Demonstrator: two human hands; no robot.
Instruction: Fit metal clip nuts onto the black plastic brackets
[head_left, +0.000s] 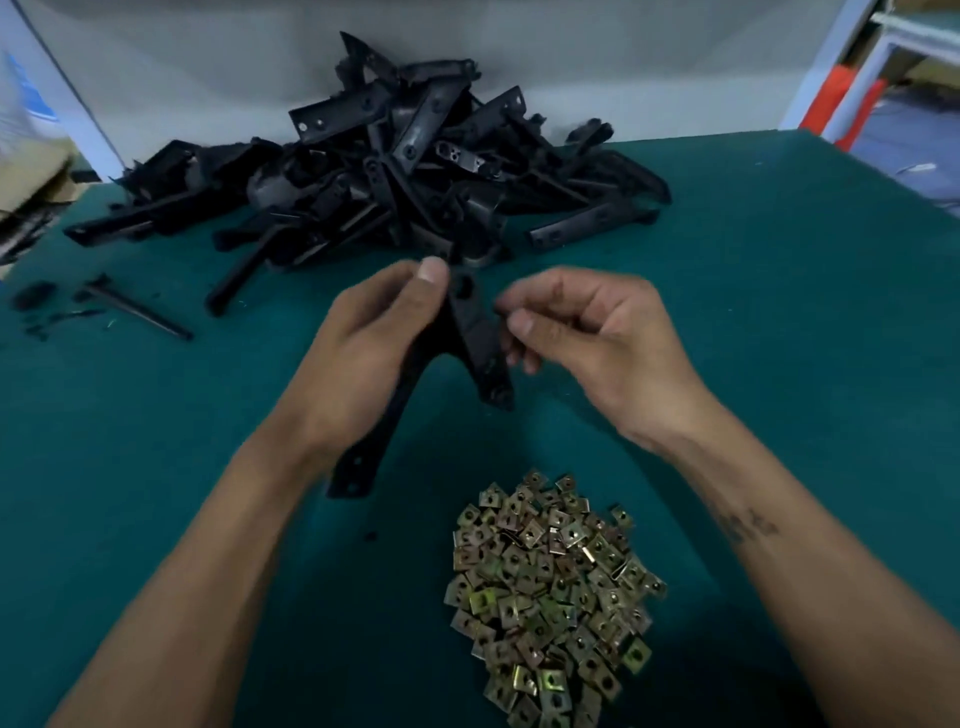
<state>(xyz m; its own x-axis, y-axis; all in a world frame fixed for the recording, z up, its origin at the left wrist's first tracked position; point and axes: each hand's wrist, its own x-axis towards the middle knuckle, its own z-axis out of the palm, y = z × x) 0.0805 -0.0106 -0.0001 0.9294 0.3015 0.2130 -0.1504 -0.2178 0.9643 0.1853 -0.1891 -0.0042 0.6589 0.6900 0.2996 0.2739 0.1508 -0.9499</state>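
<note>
From the head view, the left hand (374, 332) is gripping a forked black bracket (467, 332) above the middle of the green table (779, 312), thumb lying near the holed top end, one leg trailing toward seven o'clock under the wrist; the right hand (587, 332) is sitting just at the bracket's three o'clock, fingers curled inward, thumb and forefinger pinched together; whether a clip is between them I cannot tell. A heap of brass-coloured clip nuts (550, 587) is lying at six o'clock; a pile of black brackets (384, 161) is resting at twelve o'clock against the grey wall (208, 62); a loose black strip (137, 309) is lying at ten o'clock.
</note>
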